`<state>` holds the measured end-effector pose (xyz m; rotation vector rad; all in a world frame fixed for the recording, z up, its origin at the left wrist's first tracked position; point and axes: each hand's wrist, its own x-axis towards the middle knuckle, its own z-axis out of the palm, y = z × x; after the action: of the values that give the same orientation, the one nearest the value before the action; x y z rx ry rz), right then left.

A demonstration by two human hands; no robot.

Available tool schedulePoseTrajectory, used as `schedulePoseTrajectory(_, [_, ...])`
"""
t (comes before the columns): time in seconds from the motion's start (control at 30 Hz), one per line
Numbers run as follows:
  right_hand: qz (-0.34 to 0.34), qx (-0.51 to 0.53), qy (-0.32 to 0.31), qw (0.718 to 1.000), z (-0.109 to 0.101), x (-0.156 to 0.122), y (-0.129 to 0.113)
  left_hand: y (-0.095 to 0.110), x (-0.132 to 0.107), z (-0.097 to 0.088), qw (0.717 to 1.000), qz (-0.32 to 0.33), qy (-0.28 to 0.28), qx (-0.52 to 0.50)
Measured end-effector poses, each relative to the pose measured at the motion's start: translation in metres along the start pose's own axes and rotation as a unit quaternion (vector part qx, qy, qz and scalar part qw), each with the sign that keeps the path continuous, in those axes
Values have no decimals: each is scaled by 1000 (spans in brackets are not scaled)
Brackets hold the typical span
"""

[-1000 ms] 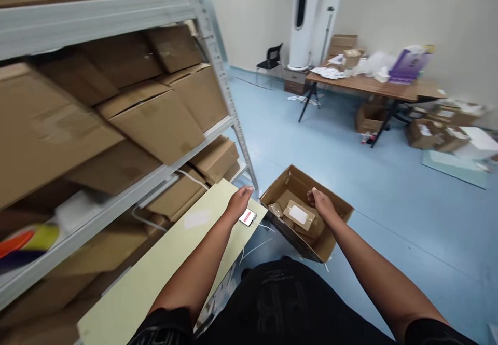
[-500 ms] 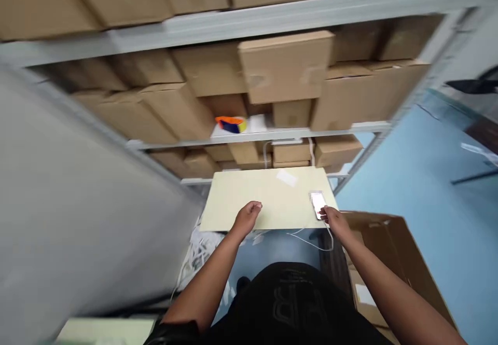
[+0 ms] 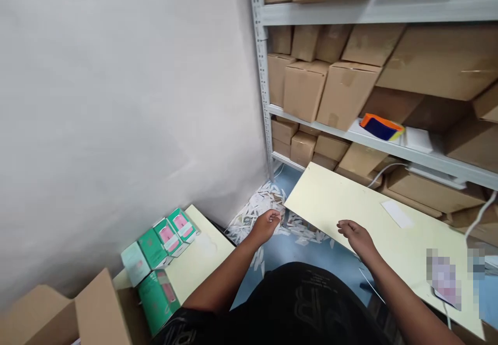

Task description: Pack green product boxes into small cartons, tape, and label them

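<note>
Pale yellow, the desk (image 3: 373, 220) slants across the right, and both hands hover empty at its near-left corner: the left hand (image 3: 266, 225) hangs with loosely curled fingers over the paper slips (image 3: 260, 207) littering the blue floor, while the right hand (image 3: 356, 233) holds a slack, half-open grip above the desk's edge. Judging by posture, this looks like a reach between items. Green boxes (image 3: 163, 241) sit lower left; wall and shelving (image 3: 264, 75) hem the corner tightly.

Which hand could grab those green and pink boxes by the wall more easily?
Probably the left hand. It hangs empty over the paper scraps, on the same side as the green boxes. The right hand is over the pale board, farther from them.
</note>
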<state>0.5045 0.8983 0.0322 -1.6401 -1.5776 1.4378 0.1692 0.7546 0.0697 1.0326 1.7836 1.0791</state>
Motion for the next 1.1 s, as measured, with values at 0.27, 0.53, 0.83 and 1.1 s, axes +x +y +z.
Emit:
schedulePoseTrajectory(0.27, [-73,-107,-145,981,98,38,-61,-33,-19,-78,990,-52,129,-7])
schedulePoseTrajectory(0.53, [-182,-207,-350,895,202,97,-102,-62,-59,-108,935,-172,310,14])
schedulePoseTrajectory(0.83, [-285,-303,-553,722,339,73,-145,-101,-132,-145,802,-345,467,141])
schedulePoseTrajectory(1.1, [-313,-323,-607,655,416,10,-149,-171,-204,-165,680,-519,465,228])
